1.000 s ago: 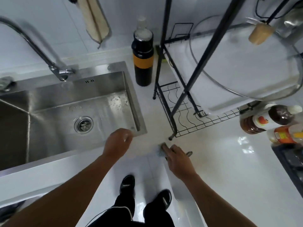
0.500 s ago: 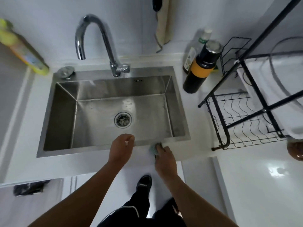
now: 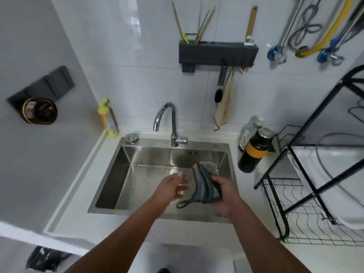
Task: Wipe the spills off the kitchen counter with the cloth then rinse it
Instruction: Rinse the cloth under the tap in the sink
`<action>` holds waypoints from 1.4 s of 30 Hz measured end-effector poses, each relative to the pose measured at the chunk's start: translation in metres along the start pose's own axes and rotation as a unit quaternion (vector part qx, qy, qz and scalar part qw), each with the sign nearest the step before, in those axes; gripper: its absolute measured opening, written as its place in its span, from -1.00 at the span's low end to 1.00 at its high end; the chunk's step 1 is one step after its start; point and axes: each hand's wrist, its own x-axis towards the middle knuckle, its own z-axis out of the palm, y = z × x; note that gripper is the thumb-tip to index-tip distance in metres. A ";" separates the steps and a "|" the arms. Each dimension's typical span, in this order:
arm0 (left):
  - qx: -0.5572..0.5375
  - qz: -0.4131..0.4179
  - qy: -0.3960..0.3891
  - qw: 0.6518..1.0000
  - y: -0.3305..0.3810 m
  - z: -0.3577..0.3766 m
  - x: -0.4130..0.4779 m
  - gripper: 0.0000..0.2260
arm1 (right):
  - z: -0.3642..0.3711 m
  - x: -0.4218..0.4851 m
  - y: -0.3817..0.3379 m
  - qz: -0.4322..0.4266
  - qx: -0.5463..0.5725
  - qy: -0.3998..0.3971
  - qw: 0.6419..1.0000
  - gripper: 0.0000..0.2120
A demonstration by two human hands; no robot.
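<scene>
A grey-blue striped cloth (image 3: 204,180) with a dark hanging loop is held above the steel sink (image 3: 118,174), towards its right side. My right hand (image 3: 226,192) grips the cloth from the right. Just left of the cloth, my left hand (image 3: 171,186) hovers over the basin with its fingers loosely spread, holding nothing. The chrome tap (image 3: 167,123) stands at the back of the sink; no water runs from it. White counter (image 3: 82,219) surrounds the sink.
A yellow soap bottle (image 3: 108,119) stands at the back left corner. A black and orange bottle (image 3: 254,150) and a clear bottle (image 3: 249,131) stand right of the sink. A black wire rack (image 3: 295,194) fills the right counter. A beige towel (image 3: 224,103) hangs under the utensil holder (image 3: 216,54).
My right hand has lifted the cloth off the counter's front edge and carried it over the sink. My left hand moved forward above the basin. My view has tilted up towards the wall.
</scene>
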 end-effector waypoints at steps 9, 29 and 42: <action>-0.160 -0.024 -0.057 0.985 0.066 -0.040 0.037 -0.76 | 0.082 0.059 -0.021 -0.043 -0.131 -0.012 0.990 -0.67; -0.269 -0.174 0.061 0.945 0.047 -0.184 0.197 -0.76 | 0.095 0.299 -0.072 -0.023 -0.887 0.115 0.447 -0.57; 0.010 -0.118 0.013 0.993 0.029 -0.155 0.220 -0.47 | 0.162 0.291 -0.047 -0.010 -0.595 -0.011 0.803 -0.79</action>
